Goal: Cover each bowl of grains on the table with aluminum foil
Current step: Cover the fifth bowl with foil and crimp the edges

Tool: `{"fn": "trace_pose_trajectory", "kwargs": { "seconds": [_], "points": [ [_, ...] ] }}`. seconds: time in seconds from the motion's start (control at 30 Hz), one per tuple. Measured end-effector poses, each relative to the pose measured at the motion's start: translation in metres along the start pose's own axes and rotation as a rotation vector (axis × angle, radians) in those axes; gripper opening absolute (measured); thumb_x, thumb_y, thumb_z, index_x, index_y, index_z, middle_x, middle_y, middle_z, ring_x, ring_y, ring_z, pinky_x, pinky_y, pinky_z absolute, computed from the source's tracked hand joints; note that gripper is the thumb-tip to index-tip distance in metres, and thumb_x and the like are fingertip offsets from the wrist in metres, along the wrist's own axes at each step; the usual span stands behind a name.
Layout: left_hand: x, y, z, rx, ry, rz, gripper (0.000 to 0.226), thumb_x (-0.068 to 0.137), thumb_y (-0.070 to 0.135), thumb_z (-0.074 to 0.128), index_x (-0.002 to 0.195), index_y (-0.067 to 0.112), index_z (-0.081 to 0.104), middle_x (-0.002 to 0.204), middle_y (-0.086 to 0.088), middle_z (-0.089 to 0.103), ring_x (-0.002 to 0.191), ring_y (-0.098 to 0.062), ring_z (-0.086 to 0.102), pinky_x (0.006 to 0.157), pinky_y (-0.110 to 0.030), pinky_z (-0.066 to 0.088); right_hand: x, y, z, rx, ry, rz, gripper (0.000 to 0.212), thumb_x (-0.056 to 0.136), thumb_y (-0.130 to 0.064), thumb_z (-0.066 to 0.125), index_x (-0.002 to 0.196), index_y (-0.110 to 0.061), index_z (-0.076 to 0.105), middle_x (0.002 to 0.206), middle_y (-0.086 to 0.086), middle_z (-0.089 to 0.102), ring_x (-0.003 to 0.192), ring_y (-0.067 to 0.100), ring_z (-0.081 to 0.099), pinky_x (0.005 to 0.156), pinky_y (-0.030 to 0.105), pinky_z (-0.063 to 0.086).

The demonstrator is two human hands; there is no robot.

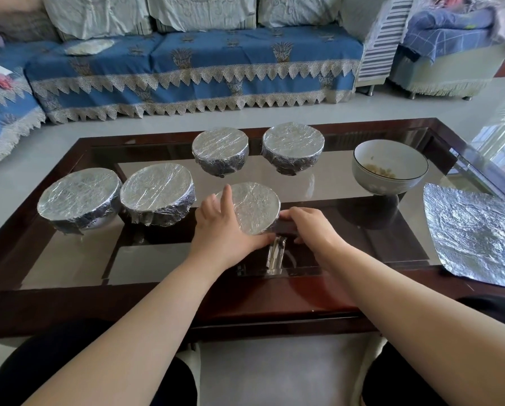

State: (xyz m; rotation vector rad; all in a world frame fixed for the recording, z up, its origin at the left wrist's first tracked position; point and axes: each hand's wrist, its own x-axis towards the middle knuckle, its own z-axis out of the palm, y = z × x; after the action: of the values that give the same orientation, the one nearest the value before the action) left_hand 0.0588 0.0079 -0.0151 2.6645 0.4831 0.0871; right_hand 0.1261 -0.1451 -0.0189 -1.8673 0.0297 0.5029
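Left hand point(220, 222): centre of the frame, cupped against the left flank of the nearest bowl, fingers curved round the foil skirt, thumb along its near lower edge

Right hand point(306, 222): just right of the same bowl, fingers curled down onto the foil at its right side, pressing it in

Both hands: set on opposite sides of one bowl, clamped on its wrapping, apart from each other

Bowl in hand point(255, 206): foil drawn flat over the mouth, sides already tucked; sits on the glass of the bench point(348, 279) at centre frame. Judged step: final crimping of this cover round the rim

Covered bowls, finished: four. Two at mid left, side by side and close together point(79, 196) point(157, 191); two further back at upper centre, near each other but apart point(220, 148) point(293, 145)

Covered bowls in all, counting the one in hand: five

Open bowl point(390, 165): one, right of centre, white with a dark rim line, a small amount of pale grains visible in the bottom; no foil on it

Loose foil sheet point(476, 232): one, crinkled, lying flat at the right edge of the frame, near the open bowl, part of it running out of view

Judged progress: five of six bowls dealt with, one left

Next move calls for: letting go of the centre bowl, lifting the loose sheet, centring it over the open bowl so the overhang is even, then pressing the edges down all round without tearing the thin foil or tipping the bowl
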Motion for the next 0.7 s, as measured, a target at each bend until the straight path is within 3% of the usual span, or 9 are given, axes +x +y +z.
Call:
{"fn": "trace_pose_trajectory", "kwargs": {
  "seconds": [0.1, 0.2, 0.3, 0.37, 0.43, 0.5, 0.6, 0.7],
  "points": [
    [-0.001, 0.0, 0.004, 0.083, 0.059, 0.048, 0.136, 0.062, 0.082, 0.066, 0.157, 0.016, -0.005, 0.154, -0.017, 0.01, 0.143, -0.036, 0.012, 0.117, -0.044, 0.018, 0.0, -0.001, 0.002, 0.041, -0.049, 0.094, 0.048, 0.087, -0.055, 0.052, 0.104, -0.015, 0.072, 0.105, 0.0, 0.074, 0.082, 0.014, 0.063, 0.061, 0.028, 0.041],
    [-0.002, 0.0, 0.003, 0.093, 0.032, 0.054, 0.137, 0.06, 0.084, 0.064, 0.157, 0.017, -0.006, 0.157, -0.018, 0.006, 0.146, -0.037, 0.009, 0.118, -0.045, 0.017, -0.002, -0.002, 0.004, 0.144, -0.082, 0.18, 0.072, 0.07, -0.073, 0.056, 0.113, -0.017, 0.068, 0.113, 0.003, 0.071, 0.086, 0.019, 0.067, 0.062, 0.029, 0.046],
    [0.001, -0.001, -0.002, 0.022, -0.055, 0.053, 0.138, 0.057, 0.083, 0.064, 0.157, 0.024, -0.011, 0.163, -0.015, -0.006, 0.15, -0.034, -0.004, 0.12, -0.047, 0.01, -0.009, -0.005, 0.007, 0.364, -0.079, 0.292, 0.059, 0.085, -0.061, 0.06, 0.124, -0.018, 0.047, 0.121, 0.013, 0.059, 0.095, 0.029, 0.067, 0.074, 0.038, 0.054],
    [0.004, -0.002, -0.007, -0.105, -0.113, 0.038, 0.137, 0.053, 0.083, 0.06, 0.157, 0.028, -0.011, 0.164, -0.01, -0.01, 0.151, -0.03, -0.009, 0.121, -0.048, 0.006, -0.017, -0.005, 0.009, 0.621, -0.1, 0.415, 0.069, 0.092, -0.051, 0.058, 0.145, -0.013, 0.033, 0.126, 0.02, 0.055, 0.111, 0.035, 0.061, 0.096, 0.044, 0.05],
    [0.006, -0.004, -0.016, -0.345, -0.118, 0.002, 0.129, 0.057, 0.082, 0.055, 0.158, 0.029, -0.006, 0.166, -0.006, -0.005, 0.152, -0.026, -0.003, 0.122, -0.047, 0.008, -0.025, -0.005, 0.012, 0.8, -0.167, 0.481, 0.084, 0.094, -0.048, 0.057, 0.152, -0.001, 0.017, 0.138, 0.024, 0.049, 0.127, 0.036, 0.051, 0.109, 0.047, 0.04],
    [0.009, -0.008, -0.023, -0.639, -0.073, -0.091, 0.109, 0.075, 0.076, 0.054, 0.158, 0.029, 0.002, 0.166, 0.001, 0.005, 0.152, -0.02, 0.011, 0.12, -0.039, 0.017, -0.029, -0.005, 0.018, 0.888, -0.203, 0.505, 0.09, 0.094, -0.047, 0.058, 0.152, 0.004, 0.011, 0.145, 0.023, 0.044, 0.133, 0.034, 0.046, 0.114, 0.046, 0.034],
    [0.012, -0.015, -0.025, -0.894, -0.078, -0.339, 0.069, 0.099, 0.046, 0.054, 0.155, 0.022, 0.021, 0.157, 0.003, 0.03, 0.139, -0.019, 0.035, 0.103, -0.031, 0.026, -0.026, -0.003, 0.028, 0.908, -0.199, 0.514, 0.083, 0.094, -0.043, 0.059, 0.152, 0.002, 0.019, 0.143, 0.019, 0.047, 0.133, 0.031, 0.046, 0.115, 0.043, 0.031],
    [0.014, -0.021, -0.018, -1.103, -0.203, -0.532, 0.018, 0.101, 0.027, 0.053, 0.117, 0.019, 0.054, 0.129, -0.001, 0.058, 0.11, -0.023, 0.054, 0.094, -0.034, 0.037, -0.021, -0.001, 0.039, 0.924, -0.177, 0.499, 0.067, 0.095, -0.037, 0.06, 0.145, -0.002, 0.034, 0.132, 0.015, 0.056, 0.128, 0.028, 0.051, 0.114, 0.041, 0.031]
  ]
}}
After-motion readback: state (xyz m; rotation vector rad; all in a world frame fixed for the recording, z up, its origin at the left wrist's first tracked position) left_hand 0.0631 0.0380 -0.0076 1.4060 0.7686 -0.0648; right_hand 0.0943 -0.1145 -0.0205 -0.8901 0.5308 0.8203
